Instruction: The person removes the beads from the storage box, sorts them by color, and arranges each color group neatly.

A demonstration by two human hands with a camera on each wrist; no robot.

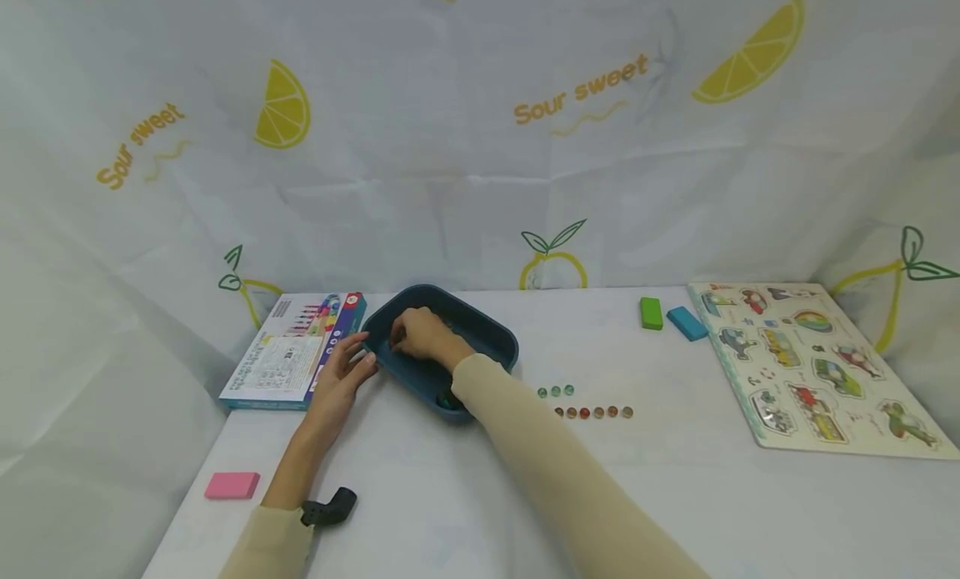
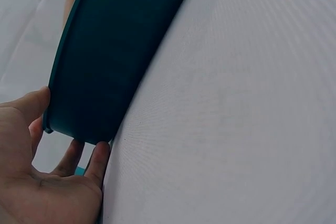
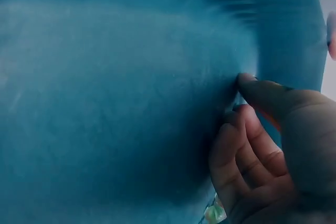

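Note:
A dark blue tray [image 1: 480,312] stands on the white table, and both hands are at it. My left hand [image 1: 347,379] holds its left corner, with the thumb at the rim and fingertips against the outer wall [image 2: 89,77]. My right hand [image 1: 423,333] reaches down inside, its fingers bent at the tray's end wall; I cannot tell whether it holds anything. A green and clear glass marble [image 3: 215,213] shows below those fingers in the right wrist view. Dark green marbles [image 1: 448,398] lie in the tray's near corner, partly hidden by the right sleeve.
Right of the tray lie a short row of green marbles [image 1: 556,391] and a row of several amber and red marbles [image 1: 598,412]. A boxed set [image 1: 288,354] is at left, with a pink block [image 1: 232,485] nearer. Green [image 1: 651,313] and blue [image 1: 687,322] blocks neighbour a puzzle board [image 1: 825,371].

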